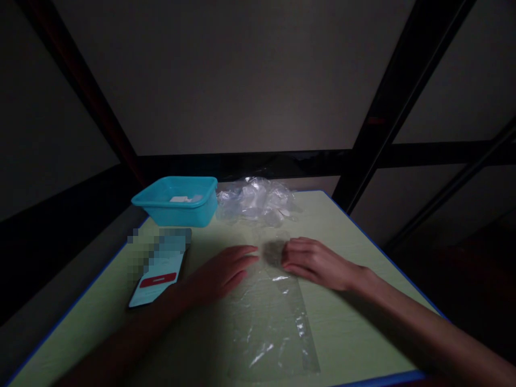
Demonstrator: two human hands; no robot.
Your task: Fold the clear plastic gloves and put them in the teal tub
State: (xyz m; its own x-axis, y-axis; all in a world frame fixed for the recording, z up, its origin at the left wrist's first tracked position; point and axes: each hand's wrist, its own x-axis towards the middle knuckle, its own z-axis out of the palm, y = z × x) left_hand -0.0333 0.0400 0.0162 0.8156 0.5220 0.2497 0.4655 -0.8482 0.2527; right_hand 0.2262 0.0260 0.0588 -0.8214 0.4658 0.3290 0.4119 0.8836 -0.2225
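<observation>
A clear plastic bag (270, 322) lies flat on the table, its length running from the middle toward the near edge. My left hand (226, 271) is at the bag's left side with fingers stretched out and a little apart, holding nothing. Across from it, my right hand (310, 263) rests at the bag's upper right edge. Its fingers are curled in, and their tips are hidden, so I cannot tell whether they grip the film. A dark shadow falls on the bag beside the right knuckles.
A heap of crumpled clear plastic bags (258, 199) lies at the table's back. Left of it stands a turquoise basin (181, 215) with white pieces inside. A phone (161, 269) with a lit screen lies near the left edge. The pale green table (342, 236) has blue edging.
</observation>
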